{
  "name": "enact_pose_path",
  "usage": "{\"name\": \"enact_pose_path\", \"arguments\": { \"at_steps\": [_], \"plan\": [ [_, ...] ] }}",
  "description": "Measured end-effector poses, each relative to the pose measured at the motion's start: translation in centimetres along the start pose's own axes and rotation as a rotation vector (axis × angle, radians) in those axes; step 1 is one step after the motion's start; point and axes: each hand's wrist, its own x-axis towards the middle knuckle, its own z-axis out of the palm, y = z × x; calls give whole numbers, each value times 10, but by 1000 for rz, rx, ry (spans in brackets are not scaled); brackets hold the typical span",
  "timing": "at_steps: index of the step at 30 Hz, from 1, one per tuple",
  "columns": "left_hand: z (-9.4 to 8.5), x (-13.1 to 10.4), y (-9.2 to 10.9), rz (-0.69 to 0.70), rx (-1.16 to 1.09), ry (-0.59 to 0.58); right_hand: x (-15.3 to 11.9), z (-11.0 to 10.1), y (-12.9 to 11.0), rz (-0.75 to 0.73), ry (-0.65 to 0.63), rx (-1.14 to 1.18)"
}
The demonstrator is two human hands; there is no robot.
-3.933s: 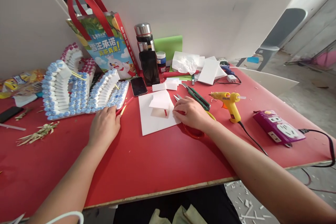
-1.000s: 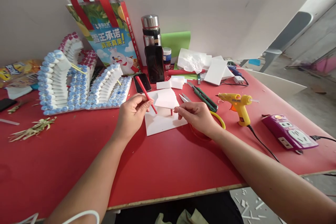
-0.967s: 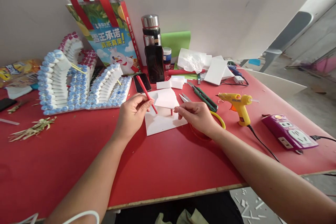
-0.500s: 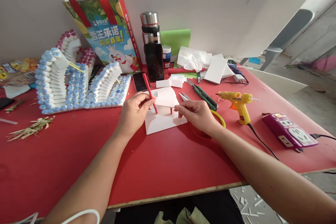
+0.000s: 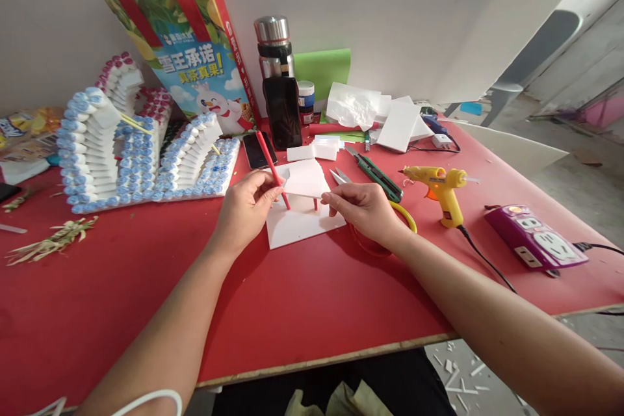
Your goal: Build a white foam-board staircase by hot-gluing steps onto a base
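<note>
My left hand [image 5: 247, 207] is closed, thumb and fingers pinching a thin red stick [image 5: 266, 155] that leans to the left, its lower end over a flat white board [image 5: 292, 232]. Above that board is a smaller white foam-board piece [image 5: 306, 180], raised and slightly tilted. My right hand [image 5: 363, 208] pinches this piece at its near right corner. Under the piece, a short bit of red [image 5: 315, 204] shows; the rest is hidden. Scissors [image 5: 409, 218] with yellow and red handles lie partly beneath my right hand.
A green utility knife [image 5: 375, 175], a yellow glue gun [image 5: 439, 185] and a purple power strip [image 5: 536, 237] lie to the right. Behind stand a phone [image 5: 283, 114], a steel flask [image 5: 272, 29] and a shopping bag [image 5: 195, 71]. A blue-and-white folded model [image 5: 92, 149] stands left.
The camera view has shifted slightly, so the scene sits a little further left. Both hands keep the same hold, with almost no movement over the board.
</note>
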Motion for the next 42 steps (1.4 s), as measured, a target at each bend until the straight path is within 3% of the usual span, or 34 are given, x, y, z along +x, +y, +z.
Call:
{"name": "enact_pose_path", "arguments": {
  "at_steps": [5, 7, 12, 16, 20, 27, 42],
  "plan": [
    [0, 0, 0, -14, -15, 7, 0, 0, -1, -14, 12, -2],
    [1, 1, 0, -16, -18, 3, -2, 4, -7, 48, 10, 107],
    [0, 2, -3, 5, -16, -16, -14, 32, -35, 498, -88, 773],
    [-1, 2, -4, 31, 11, -17, -17, 54, -51, 724, -23, 1010],
    [-1, 3, -6, 32, -5, -21, -9, 69, -53, 713, 88, 1139],
    [-2, 4, -9, 30, -16, -16, 6, 93, -47, 677, 141, 1328],
    [-1, 6, -11, -12, -28, -20, 26, 105, -51, 697, 190, 1403]
  ]
}}
